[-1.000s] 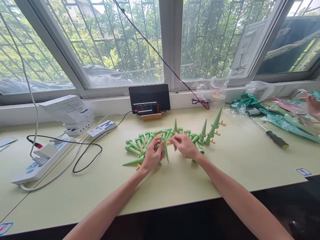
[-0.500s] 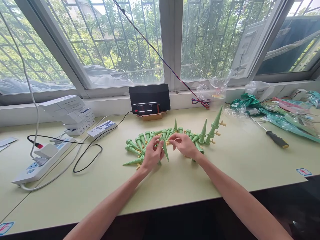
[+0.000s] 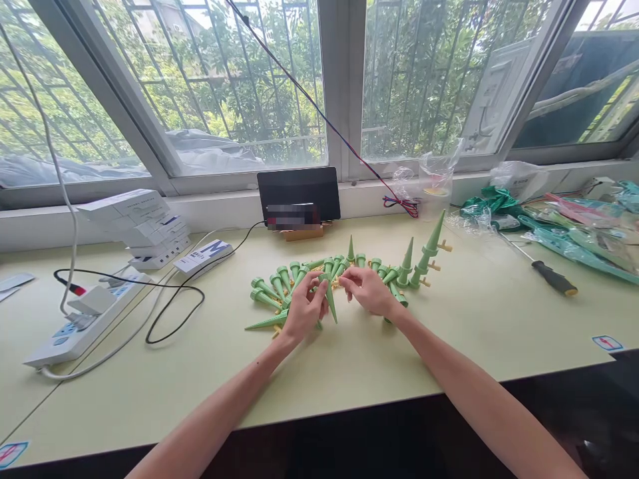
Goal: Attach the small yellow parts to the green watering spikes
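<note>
My left hand (image 3: 304, 309) is closed around a green plant watering spike (image 3: 331, 307), whose tapered tip points down toward the table. Just right of it, the fingertips of my right hand (image 3: 370, 290) are pinched together; whatever they hold, if anything, is too small to make out. Behind and around both hands lies a fan of green spikes (image 3: 275, 285), with small yellow valves among them. One spike (image 3: 264, 322) lies on its side left of my left hand. To the right, stacked spikes (image 3: 433, 238) stand upright with yellow valves (image 3: 444, 246) sticking out.
A dark tablet (image 3: 294, 183) leans at the window. At left are a power strip (image 3: 94, 319), white boxes (image 3: 142, 219) and a looping black cable (image 3: 202, 299). A screwdriver (image 3: 553, 278) and plastic bags (image 3: 574, 233) lie at right. The table's front edge (image 3: 349, 414) is nearest me.
Another person's hand at the far right edge has left the view. My own hands have barely shifted, the left still holding the spike.
</note>
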A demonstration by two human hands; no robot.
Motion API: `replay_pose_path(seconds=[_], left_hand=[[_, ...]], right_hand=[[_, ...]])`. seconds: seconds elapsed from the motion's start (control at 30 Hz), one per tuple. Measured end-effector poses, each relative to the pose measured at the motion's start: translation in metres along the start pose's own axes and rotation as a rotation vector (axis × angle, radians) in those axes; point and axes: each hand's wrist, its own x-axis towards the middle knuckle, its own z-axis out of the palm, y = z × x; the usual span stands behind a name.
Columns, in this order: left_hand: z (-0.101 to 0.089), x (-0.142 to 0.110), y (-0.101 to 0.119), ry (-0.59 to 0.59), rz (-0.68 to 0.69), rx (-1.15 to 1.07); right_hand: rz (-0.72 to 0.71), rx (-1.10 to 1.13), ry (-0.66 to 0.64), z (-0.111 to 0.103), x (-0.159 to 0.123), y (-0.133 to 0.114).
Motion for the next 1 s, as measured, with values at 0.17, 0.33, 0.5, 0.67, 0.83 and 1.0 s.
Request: replay_pose_path(seconds=[0.17,0.33,0.5,0.67,0.83,1.0], left_hand=[[0.0002,-0.0008,0.0006,-0.021,-0.008,-0.005],[0.0005,-0.0005,0.0001,-0.026,-0.005,-0.01],[0.0009,-0.0007,0.0009,-0.026,-0.01,-0.018],[0.0017,-0.0002,-0.0002,-0.013,-0.01,-0.022],[0.0017,0.0007,-0.001,0.016,-0.018,-0.03],[0.0015,0.001,0.0019,0.029,-0.03,-0.051]], right_hand=[[0.012,-0.06,0.001,0.0007,-0.0002,-0.0014],[0.005,-0.078,-0.004,0.0013,0.0001,-0.0013],[0.002,-0.085,-0.011,0.0016,-0.0001,0.0002],[0.005,-0.034,0.002,0.0028,-0.0001,0.0012],[0.011,0.059,0.01,0.0024,0.0004,0.0001],[-0.006,0.073,0.009,0.0019,0.0004,0.0004]])
